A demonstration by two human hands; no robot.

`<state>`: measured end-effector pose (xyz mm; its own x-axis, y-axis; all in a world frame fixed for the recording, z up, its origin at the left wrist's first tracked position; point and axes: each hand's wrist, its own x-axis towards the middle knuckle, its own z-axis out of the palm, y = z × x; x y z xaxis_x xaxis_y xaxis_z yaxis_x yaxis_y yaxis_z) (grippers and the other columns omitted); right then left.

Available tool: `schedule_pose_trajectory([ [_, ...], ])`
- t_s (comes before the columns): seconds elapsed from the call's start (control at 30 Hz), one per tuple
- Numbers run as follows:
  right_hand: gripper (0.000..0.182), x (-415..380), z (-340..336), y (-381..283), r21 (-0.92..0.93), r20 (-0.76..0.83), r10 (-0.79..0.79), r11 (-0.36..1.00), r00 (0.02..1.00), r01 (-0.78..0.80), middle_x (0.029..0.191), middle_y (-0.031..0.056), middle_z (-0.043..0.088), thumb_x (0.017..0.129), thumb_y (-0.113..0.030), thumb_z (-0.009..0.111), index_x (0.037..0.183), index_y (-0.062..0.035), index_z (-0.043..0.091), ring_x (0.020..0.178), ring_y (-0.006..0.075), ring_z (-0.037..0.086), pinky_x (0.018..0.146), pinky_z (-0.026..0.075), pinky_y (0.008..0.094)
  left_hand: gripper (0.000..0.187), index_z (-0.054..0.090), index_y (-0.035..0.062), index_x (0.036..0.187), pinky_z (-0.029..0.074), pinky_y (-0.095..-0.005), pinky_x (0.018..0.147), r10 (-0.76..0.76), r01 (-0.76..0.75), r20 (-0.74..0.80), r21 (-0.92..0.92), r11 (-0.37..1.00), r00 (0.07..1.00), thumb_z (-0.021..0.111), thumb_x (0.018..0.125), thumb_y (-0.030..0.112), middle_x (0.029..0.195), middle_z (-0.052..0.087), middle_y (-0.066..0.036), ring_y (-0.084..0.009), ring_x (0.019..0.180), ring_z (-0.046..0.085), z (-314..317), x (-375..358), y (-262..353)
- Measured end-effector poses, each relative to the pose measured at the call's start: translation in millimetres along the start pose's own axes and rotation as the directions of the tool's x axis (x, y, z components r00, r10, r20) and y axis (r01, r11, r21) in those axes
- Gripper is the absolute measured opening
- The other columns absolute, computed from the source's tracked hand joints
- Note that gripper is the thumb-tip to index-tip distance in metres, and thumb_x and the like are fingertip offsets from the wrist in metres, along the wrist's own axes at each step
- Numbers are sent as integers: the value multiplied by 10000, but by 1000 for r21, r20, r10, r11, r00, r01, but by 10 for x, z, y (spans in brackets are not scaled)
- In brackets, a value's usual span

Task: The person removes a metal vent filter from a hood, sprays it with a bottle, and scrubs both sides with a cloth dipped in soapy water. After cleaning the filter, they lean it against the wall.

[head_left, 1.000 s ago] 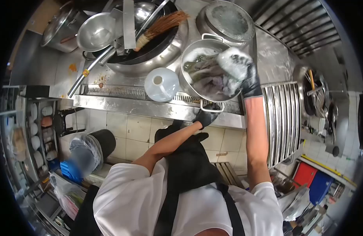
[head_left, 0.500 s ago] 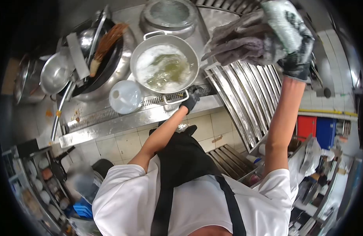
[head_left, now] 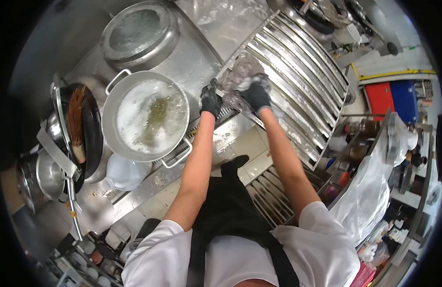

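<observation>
A slatted metal hood filter (head_left: 297, 81) lies tilted over the steel counter's front edge, wet and shiny. My right hand (head_left: 255, 95), in a black glove, presses a wet grey cloth (head_left: 242, 69) onto the filter's near left part. Something pale and foamy shows beside those fingers, too blurred to name. At the filter's left corner, my black-gloved left hand (head_left: 210, 99) is closed on the edge, its fingertips partly hidden. Left of it stands a two-handled metal pot (head_left: 106, 112) of foamy, yellowish water.
An upturned metal pot (head_left: 139, 33) sits at the back. On the left are a wok (head_left: 94, 129) with a brush (head_left: 76, 119), a ladle (head_left: 51, 174) and a plastic jug (head_left: 127, 172). Another slatted panel (head_left: 264, 196) lies below; shelving (head_left: 374, 143) stands right.
My right hand has come down from the upper right with the cloth, onto the filter. My left hand has shifted to the filter's corner. The view has turned and moved right.
</observation>
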<state>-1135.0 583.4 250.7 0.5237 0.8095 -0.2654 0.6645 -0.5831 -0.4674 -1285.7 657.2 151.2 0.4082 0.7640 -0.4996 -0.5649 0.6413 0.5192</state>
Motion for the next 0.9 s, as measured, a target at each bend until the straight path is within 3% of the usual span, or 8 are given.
schedule_pose_trajectory([
  [0.3,538,-237,603,227,-145,-430,-403,914,808,378,1352,204,464,792,-396,591,1227,-84,547,1352,347,326,1096,223,591,235,527,127,1166,555,-382,783,31,-25,-30,199,980,999,546,932,141,1057,609,-101,-227,917,614,-109,188,-121],
  [0.33,537,-517,321,423,-206,-444,-392,920,806,333,1261,187,542,803,-435,590,1201,-77,562,1231,358,472,1019,357,559,257,536,115,1169,557,-379,763,119,-103,-69,209,973,990,579,921,166,1064,609,-100,-225,910,617,64,82,-119],
  [0.37,555,-696,-163,467,160,127,78,982,989,-98,1157,172,611,821,-483,581,1187,-66,573,1040,357,606,851,488,512,285,546,102,1172,559,-375,742,211,-184,-106,217,959,972,613,910,190,1071,609,-99,-223,903,619,202,14,-133],
  [0.6,598,-1713,-620,2903,-78,-350,337,919,874,-386,1125,223,616,754,-466,704,1240,-148,563,955,360,636,768,526,445,377,574,97,1205,557,-423,764,336,-290,-54,385,876,940,644,900,306,1087,635,-115,-261,939,633,190,66,-174],
  [0.77,368,-2193,-1442,3740,518,-463,248,855,851,33,1083,132,645,838,-127,645,1180,-7,585,971,196,612,848,482,316,322,607,116,1103,535,-422,747,519,-316,-223,580,751,825,604,906,371,1057,636,-86,-265,920,624,486,-143,-150],
  [0.83,255,-2280,-1814,3596,775,-431,328,611,841,159,975,109,671,876,-96,588,1106,11,616,886,194,631,809,496,309,347,608,151,1089,495,-470,834,616,219,130,861,-458,777,511,908,430,1115,620,-94,-302,989,605,1233,-894,25],
  [0.87,255,-2304,-1984,3440,772,-428,311,614,849,164,975,109,671,876,-96,588,1106,11,616,886,194,631,809,496,309,297,595,147,1066,490,-492,803,519,74,528,650,-757,673,538,844,335,1068,602,-87,-317,1036,593,569,-293,-16],
  [0.9,253,-2318,-2113,3321,595,-541,176,771,822,227,988,105,669,878,-103,585,1102,10,616,902,194,630,819,497,311,341,608,151,1045,487,-480,803,682,172,385,782,-599,622,492,850,405,1059,600,-63,-309,1027,597,646,-181,-64],
])
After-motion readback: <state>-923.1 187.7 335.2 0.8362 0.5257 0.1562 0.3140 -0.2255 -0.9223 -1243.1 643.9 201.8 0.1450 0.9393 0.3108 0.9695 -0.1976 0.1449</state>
